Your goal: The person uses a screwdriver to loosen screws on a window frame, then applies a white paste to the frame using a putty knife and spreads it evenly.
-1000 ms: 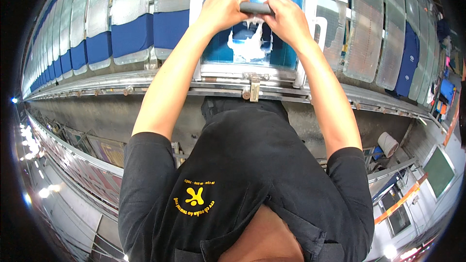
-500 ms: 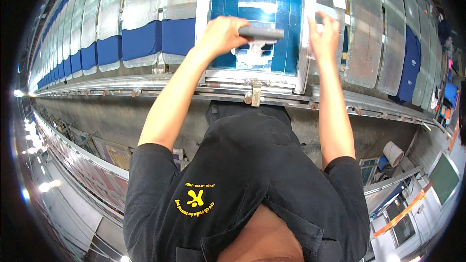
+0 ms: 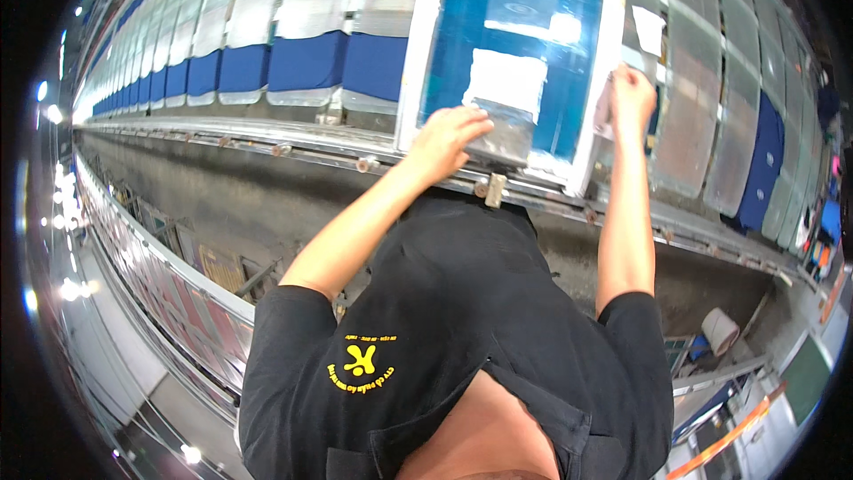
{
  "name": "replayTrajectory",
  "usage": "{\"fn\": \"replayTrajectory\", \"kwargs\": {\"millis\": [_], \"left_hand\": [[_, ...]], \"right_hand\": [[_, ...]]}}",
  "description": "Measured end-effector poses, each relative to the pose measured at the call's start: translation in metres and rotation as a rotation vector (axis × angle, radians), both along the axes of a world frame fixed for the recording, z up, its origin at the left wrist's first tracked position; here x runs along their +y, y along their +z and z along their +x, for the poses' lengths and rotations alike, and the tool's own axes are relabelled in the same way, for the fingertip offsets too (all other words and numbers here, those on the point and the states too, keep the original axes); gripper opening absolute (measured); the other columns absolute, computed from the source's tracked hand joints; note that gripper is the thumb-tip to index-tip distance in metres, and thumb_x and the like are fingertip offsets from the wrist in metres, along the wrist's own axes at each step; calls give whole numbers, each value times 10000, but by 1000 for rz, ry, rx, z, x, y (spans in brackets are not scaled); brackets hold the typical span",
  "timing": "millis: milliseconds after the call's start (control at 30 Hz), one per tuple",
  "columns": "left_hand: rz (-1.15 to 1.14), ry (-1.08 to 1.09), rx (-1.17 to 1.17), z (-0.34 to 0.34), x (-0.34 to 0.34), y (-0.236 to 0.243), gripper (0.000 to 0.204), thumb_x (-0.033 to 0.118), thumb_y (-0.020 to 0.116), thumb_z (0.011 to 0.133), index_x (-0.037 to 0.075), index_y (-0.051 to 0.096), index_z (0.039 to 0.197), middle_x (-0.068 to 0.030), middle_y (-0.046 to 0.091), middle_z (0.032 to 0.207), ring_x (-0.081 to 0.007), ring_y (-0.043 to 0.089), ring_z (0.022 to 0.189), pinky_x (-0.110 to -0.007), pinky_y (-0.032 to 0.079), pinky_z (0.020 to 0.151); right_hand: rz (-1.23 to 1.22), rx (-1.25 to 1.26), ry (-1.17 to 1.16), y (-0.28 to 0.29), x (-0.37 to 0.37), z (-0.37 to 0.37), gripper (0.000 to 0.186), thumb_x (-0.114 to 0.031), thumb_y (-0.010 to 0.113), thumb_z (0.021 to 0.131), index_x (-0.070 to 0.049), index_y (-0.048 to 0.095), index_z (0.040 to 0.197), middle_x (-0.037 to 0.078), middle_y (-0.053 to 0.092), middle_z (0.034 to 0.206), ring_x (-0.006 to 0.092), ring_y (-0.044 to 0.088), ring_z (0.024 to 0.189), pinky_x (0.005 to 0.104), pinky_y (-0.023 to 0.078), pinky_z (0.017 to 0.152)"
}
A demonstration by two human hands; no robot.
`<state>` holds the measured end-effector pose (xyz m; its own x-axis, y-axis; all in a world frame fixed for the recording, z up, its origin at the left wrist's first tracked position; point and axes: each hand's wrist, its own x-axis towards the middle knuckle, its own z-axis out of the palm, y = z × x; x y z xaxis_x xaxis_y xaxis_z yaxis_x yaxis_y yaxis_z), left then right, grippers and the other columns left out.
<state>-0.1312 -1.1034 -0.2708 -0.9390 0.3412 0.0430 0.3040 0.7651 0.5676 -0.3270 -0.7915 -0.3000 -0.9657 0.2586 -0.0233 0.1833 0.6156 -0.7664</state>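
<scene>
A screen-printing frame [image 3: 419,58] with pale metal sides and blue mesh lies in front of me at the table's near edge. My left hand [image 3: 449,144] is closed on the left end of a grey squeegee [image 3: 505,132], low on the mesh near the front side of the frame. Just beyond the squeegee is a white patch [image 3: 506,80] on the mesh. My right hand [image 3: 633,100] is closed beside the frame's right side, next to something pale pinkish; what its fingers grip is hidden.
A long row of flat pale boards runs off to the left, with navy cloth pieces [image 3: 306,62] on them. Another navy cloth [image 3: 761,160] lies to the right. A metal rail [image 3: 302,147] with stops edges the table. A white scrap [image 3: 649,31] sits beyond my right hand.
My left hand has brought the squeegee toward me, to the near end of the mesh. My right hand's fingers have closed beside the frame. The whole view has shifted and tilted.
</scene>
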Motion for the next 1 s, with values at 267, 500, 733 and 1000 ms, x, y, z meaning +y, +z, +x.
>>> {"fn": "replayTrajectory", "kwargs": {"millis": [267,500,733,1000], "left_hand": [[65,78,-30,-1,-70,29,635,-41,691,626,98,659,1245,-91,639,1331,-296,540,1303,-471,366,1135],[38,104,-134,-1,-177,38,579,-69,748,628,59,685,1189,-123,689,1254,-329,611,1220,-439,463,1064],[-36,-17,-179,-18,-204,58,428,71,793,739,18,702,1154,-163,706,1210,-342,641,1171,-437,460,1042],[-57,-3,-18,-17,-212,33,554,23,767,671,63,661,1214,-126,682,1215,-323,615,1190,-442,455,1034]], "right_hand": [[-69,97,-42,7,-79,16,286,-267,697,915,13,752,901,126,744,798,180,683,750,360,530,728],[-34,80,-77,5,-207,41,258,-229,649,873,-7,754,952,207,739,918,343,729,885,402,548,813],[-21,153,-149,-7,-242,44,246,-255,686,851,-23,750,902,182,724,865,347,700,821,408,543,784],[95,23,-96,-9,-243,43,262,-300,711,840,-66,759,948,170,746,969,349,721,924,426,560,822]]}}
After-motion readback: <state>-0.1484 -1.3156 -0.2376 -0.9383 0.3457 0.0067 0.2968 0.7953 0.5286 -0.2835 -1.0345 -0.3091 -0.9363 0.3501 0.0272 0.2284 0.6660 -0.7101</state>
